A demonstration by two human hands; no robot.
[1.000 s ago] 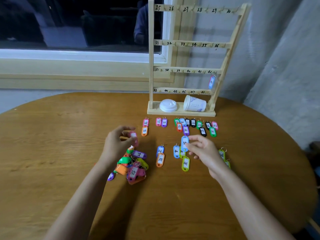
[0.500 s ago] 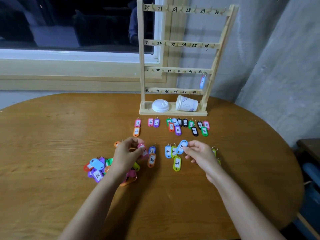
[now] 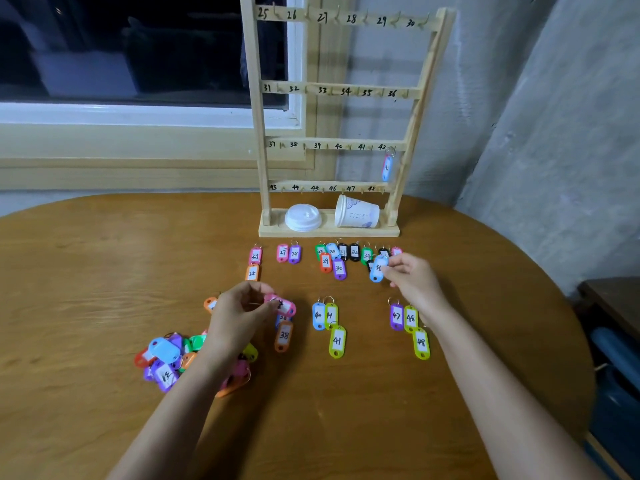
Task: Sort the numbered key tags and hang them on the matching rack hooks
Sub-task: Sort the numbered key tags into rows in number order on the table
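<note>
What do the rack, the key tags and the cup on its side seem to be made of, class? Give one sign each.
Rack: pale wood, matte, probably unvarnished; grain lines show.
Key tags: coloured plastic, slightly glossy; uniform bright colours, soft highlights.
Cup: probably paper, matte white; rolled rim and printed pattern.
</note>
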